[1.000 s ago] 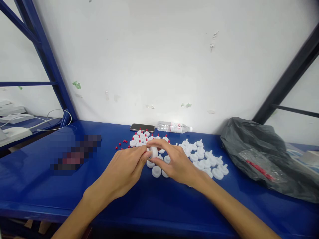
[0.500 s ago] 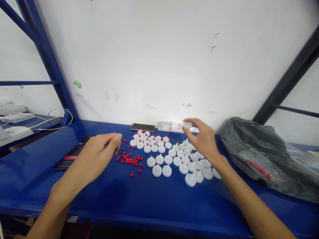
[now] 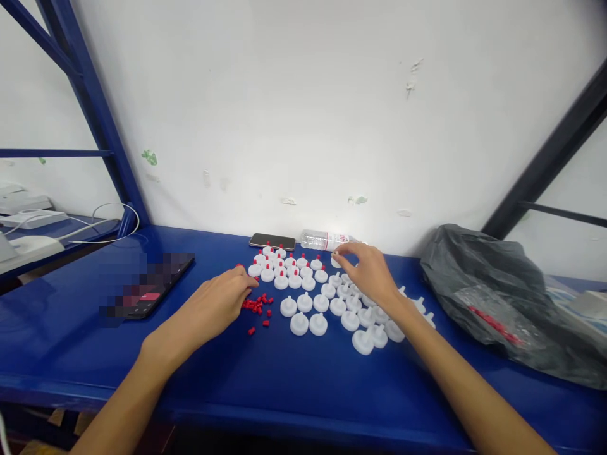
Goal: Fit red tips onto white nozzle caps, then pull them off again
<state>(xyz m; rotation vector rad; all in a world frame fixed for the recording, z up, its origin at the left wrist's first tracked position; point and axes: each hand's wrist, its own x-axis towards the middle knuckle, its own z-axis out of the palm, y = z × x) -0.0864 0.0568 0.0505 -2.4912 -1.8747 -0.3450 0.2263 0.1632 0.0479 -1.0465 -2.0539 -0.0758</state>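
My right hand (image 3: pixel 367 270) pinches the narrow tip of a white nozzle cap (image 3: pixel 336 262), just above the back of the group of caps. My left hand (image 3: pixel 220 300) is down among the small red tip covers (image 3: pixel 256 307), its fingers curled together; what they hold, if anything, is hidden. Behind the pile stand several white caps fitted with red tips (image 3: pixel 281 280). More plain white nozzle caps (image 3: pixel 318 324) spread from the middle towards the right, some partly covered by my right hand and forearm.
A clear plastic bottle (image 3: pixel 313 239) and a phone (image 3: pixel 272 241) lie along the wall. Another phone (image 3: pixel 142 306) lies at the left, partly pixelated. On the right sits a dark plastic bag (image 3: pixel 474 272) with a clear packet of red pieces (image 3: pixel 496 323) on it.
My right hand has moved down and left from in front of the bottle with the white nozzle cap. My left hand has moved right and down onto the red tip covers.
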